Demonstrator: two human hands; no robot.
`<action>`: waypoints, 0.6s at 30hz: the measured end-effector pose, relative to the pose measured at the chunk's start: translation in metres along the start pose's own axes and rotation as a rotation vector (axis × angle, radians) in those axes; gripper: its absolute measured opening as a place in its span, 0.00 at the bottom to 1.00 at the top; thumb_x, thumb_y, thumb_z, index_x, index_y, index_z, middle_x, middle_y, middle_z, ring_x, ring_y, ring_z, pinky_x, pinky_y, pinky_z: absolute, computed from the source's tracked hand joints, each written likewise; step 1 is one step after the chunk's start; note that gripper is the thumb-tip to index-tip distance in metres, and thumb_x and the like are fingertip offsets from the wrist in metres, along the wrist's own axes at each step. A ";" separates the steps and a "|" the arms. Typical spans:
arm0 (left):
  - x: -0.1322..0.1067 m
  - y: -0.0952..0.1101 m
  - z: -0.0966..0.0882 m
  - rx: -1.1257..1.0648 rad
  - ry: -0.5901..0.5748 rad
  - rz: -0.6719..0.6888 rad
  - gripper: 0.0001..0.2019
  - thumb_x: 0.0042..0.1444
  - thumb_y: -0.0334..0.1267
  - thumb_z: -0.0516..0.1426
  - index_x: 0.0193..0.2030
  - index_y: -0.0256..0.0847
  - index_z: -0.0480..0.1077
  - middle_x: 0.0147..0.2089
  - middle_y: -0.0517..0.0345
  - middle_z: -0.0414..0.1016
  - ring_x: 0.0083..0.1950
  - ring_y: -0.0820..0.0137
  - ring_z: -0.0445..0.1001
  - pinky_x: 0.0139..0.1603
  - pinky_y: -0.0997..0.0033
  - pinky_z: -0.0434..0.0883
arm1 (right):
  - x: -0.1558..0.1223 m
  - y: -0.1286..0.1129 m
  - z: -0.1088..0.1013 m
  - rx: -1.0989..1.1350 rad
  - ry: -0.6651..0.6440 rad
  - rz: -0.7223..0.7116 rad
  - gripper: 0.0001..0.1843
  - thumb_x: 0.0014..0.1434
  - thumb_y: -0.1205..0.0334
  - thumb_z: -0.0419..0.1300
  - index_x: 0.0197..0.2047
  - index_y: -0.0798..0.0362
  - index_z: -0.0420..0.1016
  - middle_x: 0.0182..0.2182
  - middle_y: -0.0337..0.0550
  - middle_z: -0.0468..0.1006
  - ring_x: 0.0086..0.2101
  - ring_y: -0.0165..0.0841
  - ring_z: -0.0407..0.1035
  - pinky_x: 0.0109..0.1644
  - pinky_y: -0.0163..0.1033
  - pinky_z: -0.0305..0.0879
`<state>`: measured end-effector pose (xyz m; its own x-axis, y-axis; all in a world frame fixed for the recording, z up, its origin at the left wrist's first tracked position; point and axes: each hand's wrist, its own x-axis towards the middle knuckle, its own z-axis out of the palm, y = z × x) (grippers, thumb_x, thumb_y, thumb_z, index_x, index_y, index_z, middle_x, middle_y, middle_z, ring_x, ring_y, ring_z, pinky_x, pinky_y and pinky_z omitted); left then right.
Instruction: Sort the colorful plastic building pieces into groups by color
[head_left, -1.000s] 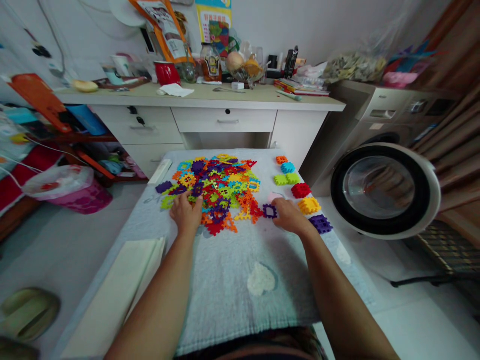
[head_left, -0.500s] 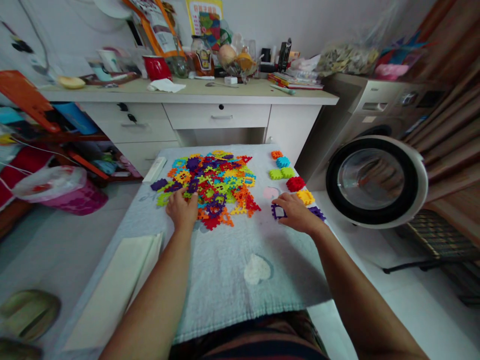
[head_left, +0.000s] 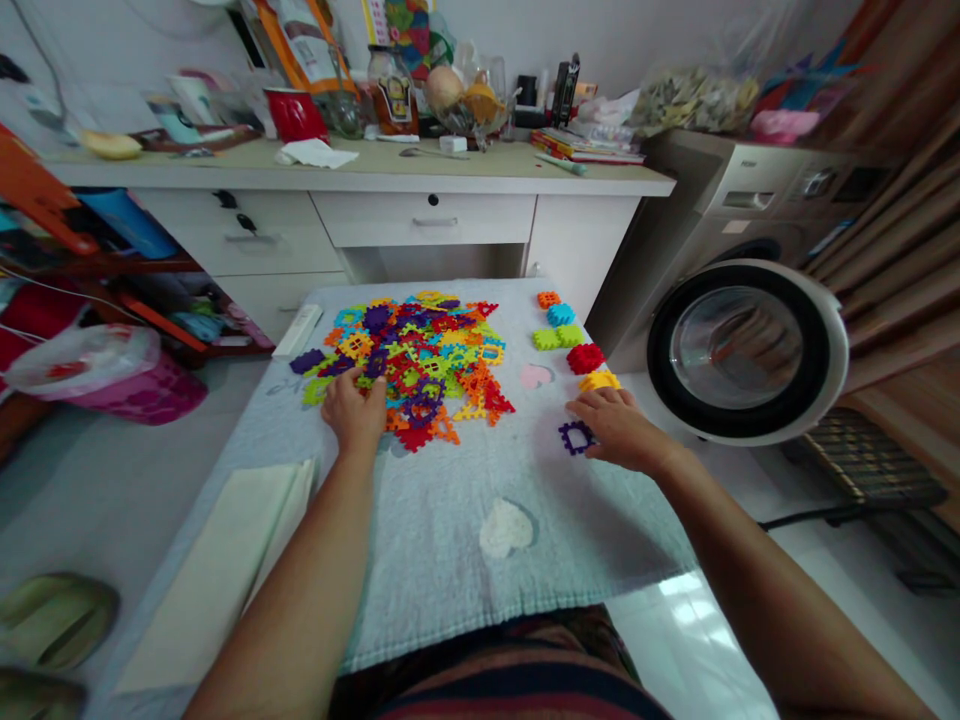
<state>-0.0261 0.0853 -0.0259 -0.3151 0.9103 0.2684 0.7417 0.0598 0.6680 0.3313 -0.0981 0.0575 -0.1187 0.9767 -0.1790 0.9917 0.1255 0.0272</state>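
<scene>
A heap of colourful interlocking plastic puzzle pieces (head_left: pixel 431 350) lies across the far half of a cloth-covered table (head_left: pixel 435 570). At the heap's near left edge is my left hand (head_left: pixel 354 412), its thumb and index finger apart, close by a purple piece (head_left: pixel 375 362). My right hand (head_left: pixel 619 430) is at the table's right side, its fingertips on a square purple frame piece (head_left: pixel 574 437) with an open middle. The grip's underside is hidden. Just beyond that hand are yellow pieces (head_left: pixel 598 381), partly covered by it, and red pieces (head_left: pixel 585 358).
Green (head_left: pixel 559 337), blue (head_left: pixel 560 315) and orange pieces (head_left: pixel 548 299) continue the row along the right edge. A white box (head_left: pixel 298 332) lies at the far left corner, a folded pale sheet (head_left: pixel 217 560) nearer. An open washer door (head_left: pixel 746 350) stands to the right.
My right hand has moved right with the purple frame piece, over where another purple piece showed. My left hand stays at the heap. The view has shifted slightly.
</scene>
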 end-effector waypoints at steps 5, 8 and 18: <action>-0.001 0.001 0.000 0.005 0.006 0.008 0.20 0.57 0.46 0.58 0.55 0.41 0.70 0.59 0.43 0.72 0.64 0.52 0.67 0.67 0.48 0.60 | -0.011 0.009 0.001 -0.012 0.073 0.070 0.32 0.50 0.59 0.73 0.59 0.48 0.76 0.62 0.53 0.69 0.62 0.56 0.58 0.68 0.66 0.45; 0.000 0.000 0.001 0.002 0.018 0.014 0.20 0.56 0.45 0.58 0.54 0.41 0.70 0.58 0.44 0.72 0.64 0.53 0.67 0.67 0.50 0.61 | -0.011 0.005 0.008 -0.008 0.077 0.048 0.28 0.50 0.59 0.72 0.56 0.46 0.78 0.62 0.52 0.69 0.63 0.57 0.55 0.69 0.71 0.38; 0.002 -0.006 0.004 -0.009 0.031 0.029 0.19 0.56 0.45 0.58 0.53 0.42 0.69 0.55 0.47 0.72 0.62 0.55 0.68 0.67 0.51 0.62 | -0.002 0.000 0.020 -0.030 0.108 0.038 0.19 0.53 0.64 0.67 0.49 0.46 0.82 0.61 0.51 0.69 0.64 0.55 0.53 0.70 0.72 0.32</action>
<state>-0.0290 0.0883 -0.0321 -0.3123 0.8983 0.3091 0.7452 0.0298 0.6662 0.3321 -0.1032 0.0380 -0.0872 0.9937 -0.0701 0.9939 0.0916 0.0621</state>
